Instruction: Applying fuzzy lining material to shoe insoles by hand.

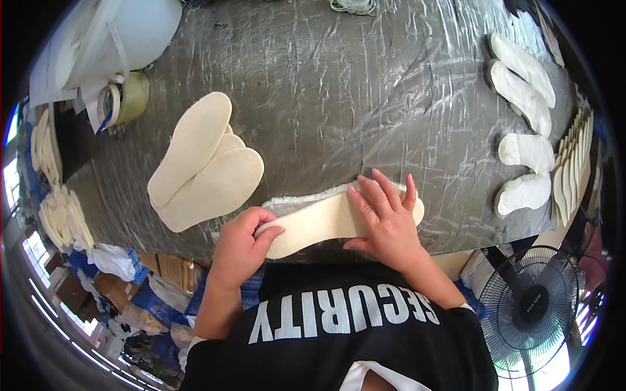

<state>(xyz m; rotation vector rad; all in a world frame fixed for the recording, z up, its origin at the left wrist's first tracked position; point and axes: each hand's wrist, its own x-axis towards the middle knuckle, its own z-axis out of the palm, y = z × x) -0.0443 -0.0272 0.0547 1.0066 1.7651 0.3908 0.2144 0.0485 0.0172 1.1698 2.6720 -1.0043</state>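
Note:
A cream insole (319, 225) lies slantwise near the table's front edge, over a fluffy white insole (282, 205) whose far edge shows behind it. My left hand (244, 244) pinches the left end of the cream insole, thumb on top and fingers curled at its edge. Spread flat across the right part of the same insole is my right hand (388, 218), its fingers reaching past the far edge. Left of my hands sits a loose pile of cream insoles (222, 182), overlapping one another.
Several white fluffy insoles (525, 195) lie along the table's right side, beside a leaning row of cream insoles (570, 176). At the back left stand a white container (124, 39) and tape rolls (134, 96). A black fan (531, 306) stands at the lower right. Plastic film covers the table (313, 104).

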